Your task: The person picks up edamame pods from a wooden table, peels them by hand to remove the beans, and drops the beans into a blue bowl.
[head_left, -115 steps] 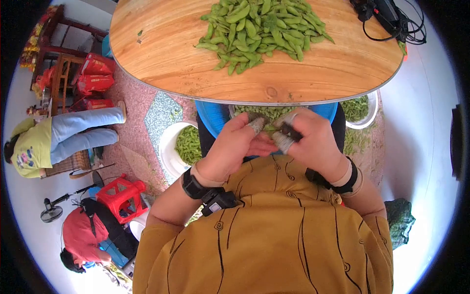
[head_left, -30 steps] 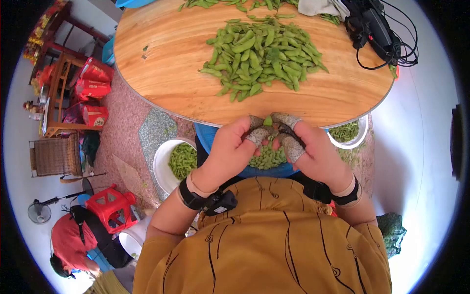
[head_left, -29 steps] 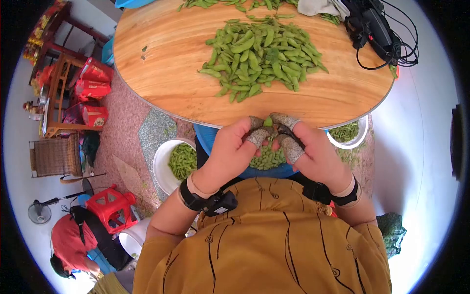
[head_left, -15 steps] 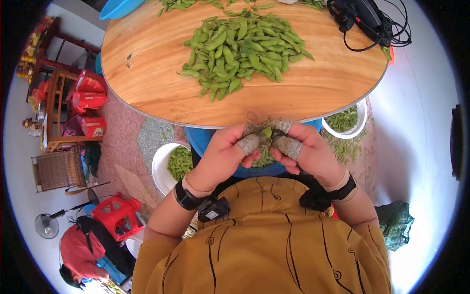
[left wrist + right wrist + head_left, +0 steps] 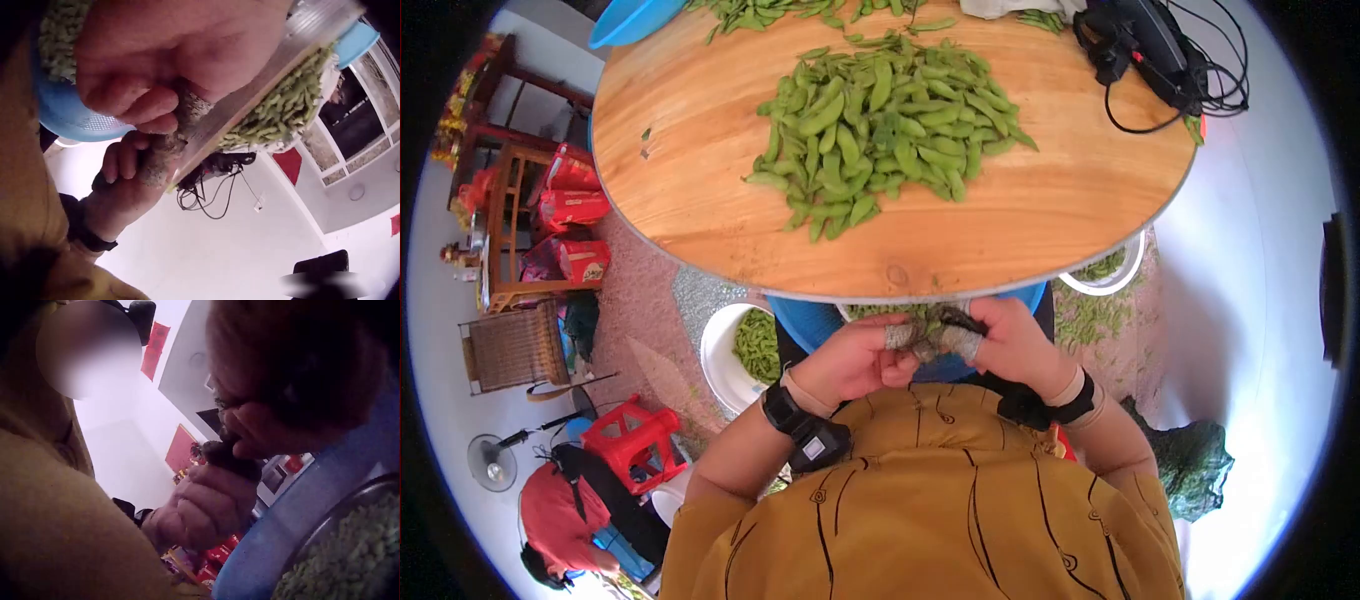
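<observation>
My left hand [image 5: 850, 362] and right hand [image 5: 1018, 345] meet over my lap, just below the table's near edge, with curled fingers and tape-wrapped tips. Between the fingertips is an edamame pod [image 5: 934, 318], mostly hidden by the wrapped fingers. Under them sits a blue basin [image 5: 802, 332]; the right wrist view shows shelled green beans [image 5: 350, 556] in a dark-rimmed bowl within it. On the wooden table [image 5: 690, 190] ahead lies a big pile of edamame pods [image 5: 890, 125].
White tubs with green contents stand on the floor, one at left [image 5: 718, 355] and one at right [image 5: 1102, 286]. A black device with cables [image 5: 1145, 60] lies at the table's right. Further left are a red stool [image 5: 635, 440] and another person [image 5: 565, 510] bent over.
The hands have drawn back from the table edge towards my body, still together. The table and pod pile sit lower in view. A person standing at left earlier is no longer in view.
</observation>
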Tool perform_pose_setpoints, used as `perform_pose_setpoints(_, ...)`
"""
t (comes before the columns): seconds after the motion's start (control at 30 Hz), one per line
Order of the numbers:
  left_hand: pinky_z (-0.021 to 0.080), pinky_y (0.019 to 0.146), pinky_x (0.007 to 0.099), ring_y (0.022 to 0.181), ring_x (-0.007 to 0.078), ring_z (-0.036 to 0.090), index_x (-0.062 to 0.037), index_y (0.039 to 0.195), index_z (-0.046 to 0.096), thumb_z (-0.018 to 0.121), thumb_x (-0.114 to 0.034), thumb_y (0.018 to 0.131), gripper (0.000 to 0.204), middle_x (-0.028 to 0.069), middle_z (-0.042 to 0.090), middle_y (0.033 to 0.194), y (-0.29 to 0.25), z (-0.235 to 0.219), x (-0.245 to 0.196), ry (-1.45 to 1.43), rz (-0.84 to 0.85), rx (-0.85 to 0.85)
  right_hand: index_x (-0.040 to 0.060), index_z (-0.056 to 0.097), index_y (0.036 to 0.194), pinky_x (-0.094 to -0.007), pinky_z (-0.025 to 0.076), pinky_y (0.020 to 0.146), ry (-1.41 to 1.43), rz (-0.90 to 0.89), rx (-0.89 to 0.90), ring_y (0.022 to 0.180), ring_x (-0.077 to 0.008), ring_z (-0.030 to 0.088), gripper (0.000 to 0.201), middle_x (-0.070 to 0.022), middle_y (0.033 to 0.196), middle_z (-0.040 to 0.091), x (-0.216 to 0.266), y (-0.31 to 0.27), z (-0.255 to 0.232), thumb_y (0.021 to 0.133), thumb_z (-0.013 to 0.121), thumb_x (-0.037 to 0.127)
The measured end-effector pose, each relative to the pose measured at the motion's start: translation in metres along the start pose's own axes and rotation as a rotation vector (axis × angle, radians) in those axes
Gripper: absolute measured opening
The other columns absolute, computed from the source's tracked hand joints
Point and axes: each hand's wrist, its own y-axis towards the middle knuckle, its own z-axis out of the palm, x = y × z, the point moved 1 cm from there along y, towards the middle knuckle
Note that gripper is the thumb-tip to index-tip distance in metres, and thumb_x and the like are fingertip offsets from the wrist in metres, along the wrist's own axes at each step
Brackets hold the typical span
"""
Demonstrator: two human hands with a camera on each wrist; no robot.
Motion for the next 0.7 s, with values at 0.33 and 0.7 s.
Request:
perform_pose_setpoints(0.33, 0.032, 0.043, 0.0199, 0.058, 0.0134, 0.05, -0.0073, 0.115, 0.052, 0.052, -0.025, 0.094, 0.027, 0.0061, 0.059, 0.084, 0.037, -0.035, -0.011, 0.143, -0.105, -0.127, 0.0061, 0.058, 0.12, -0.0366, 0.037, 0.099, -0.133, -0.277, 0.002, 0.116, -0.0272, 0.051, 0.041, -0.0117, 0.123, 0.058, -0.044, 0.035, -0.009, 0.082, 0.065, 0.019)
perform_pose_setpoints(0.7, 0.033, 0.044, 0.0194, 0.059, 0.0137, 0.052, -0.0064, 0.11, 0.052, 0.057, -0.027, 0.091, 0.028, 0.0055, 0.057, 0.08, 0.034, -0.03, -0.028, 0.321, 0.043, -0.115, 0.0075, 0.055, 0.122, -0.0401, 0.038, 0.099, -0.263, -0.319, 0.055, 0.116, -0.031, 0.05, 0.04, -0.0147, 0.124, 0.055, -0.041, 0.047, -0.013, 0.084, 0.059, 0.021)
